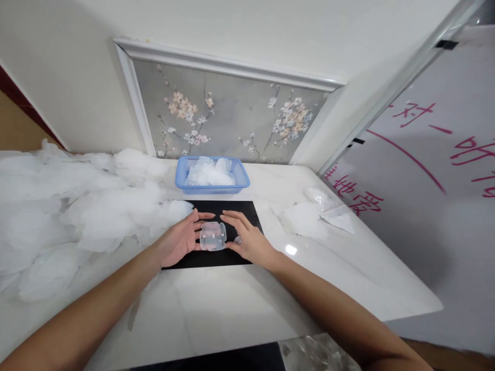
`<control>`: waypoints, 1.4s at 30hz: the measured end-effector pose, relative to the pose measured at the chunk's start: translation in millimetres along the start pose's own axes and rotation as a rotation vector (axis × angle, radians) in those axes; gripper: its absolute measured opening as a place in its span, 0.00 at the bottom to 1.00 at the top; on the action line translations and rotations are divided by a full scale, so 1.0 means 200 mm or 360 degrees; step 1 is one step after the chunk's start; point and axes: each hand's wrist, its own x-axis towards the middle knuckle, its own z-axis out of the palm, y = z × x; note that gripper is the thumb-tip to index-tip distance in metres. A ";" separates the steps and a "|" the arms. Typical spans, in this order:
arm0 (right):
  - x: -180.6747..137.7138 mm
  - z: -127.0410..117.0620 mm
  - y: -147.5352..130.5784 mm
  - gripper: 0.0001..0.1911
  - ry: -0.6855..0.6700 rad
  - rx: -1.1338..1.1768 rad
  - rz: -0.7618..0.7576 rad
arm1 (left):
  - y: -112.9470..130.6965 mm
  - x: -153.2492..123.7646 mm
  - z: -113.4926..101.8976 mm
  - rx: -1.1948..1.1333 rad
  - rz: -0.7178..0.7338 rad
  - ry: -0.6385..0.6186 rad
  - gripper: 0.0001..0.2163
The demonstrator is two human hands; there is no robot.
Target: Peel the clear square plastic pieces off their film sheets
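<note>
So the clear plastic piece (212, 236) sits between the hands, over the black mat (216, 259) on the tabletop (216, 304). Left hand (178, 238) is spread open, fingertips at its left edge; right hand (251, 243) is half curled, thumb by the other edge, can't tell if it's actually gripping. Looks light, thin and bendy, probably a bit slick, might crease. I'd pinch it gently by opposite rims.

Red handwriting (412, 113) is covering the white board (421, 252) at three o'clock: "对一" is standing toward two o'clock, "她爱" toward three; other characters are remaining unclear.
</note>
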 end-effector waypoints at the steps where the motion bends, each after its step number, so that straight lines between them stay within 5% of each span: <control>1: 0.00 0.00 -0.01 0.24 -0.0021 0.0063 -0.0024 | 0.00 0.00 0.00 0.0041 0.0016 0.0003 0.27; 4: 0.01 0.00 -0.01 0.10 -0.0002 0.0398 0.0119 | -0.01 0.01 -0.01 0.0427 0.0208 0.0165 0.24; 9: 0.03 -0.03 0.02 0.15 0.0172 0.1066 0.0871 | -0.05 0.04 -0.15 0.2096 0.0792 0.0778 0.14; 12: 0.05 -0.08 0.06 0.18 0.0169 0.1246 0.1098 | -0.04 0.05 -0.22 0.2590 0.0772 0.0903 0.15; 15: 0.05 -0.11 0.08 0.18 0.0137 0.1300 0.1196 | -0.03 0.05 -0.23 0.2713 0.0749 0.0914 0.17; 25: 0.03 -0.11 0.15 0.15 0.0063 0.1513 0.1084 | -0.01 0.05 -0.21 0.2556 0.0806 0.0769 0.12; 30: 0.03 -0.12 0.14 0.15 0.0046 0.1481 0.1102 | 0.00 0.04 -0.16 0.2349 0.0820 0.0867 0.13; 42: 0.04 -0.10 0.11 0.13 0.0155 0.1362 0.1033 | -0.04 0.03 -0.02 0.0786 0.0350 0.0736 0.13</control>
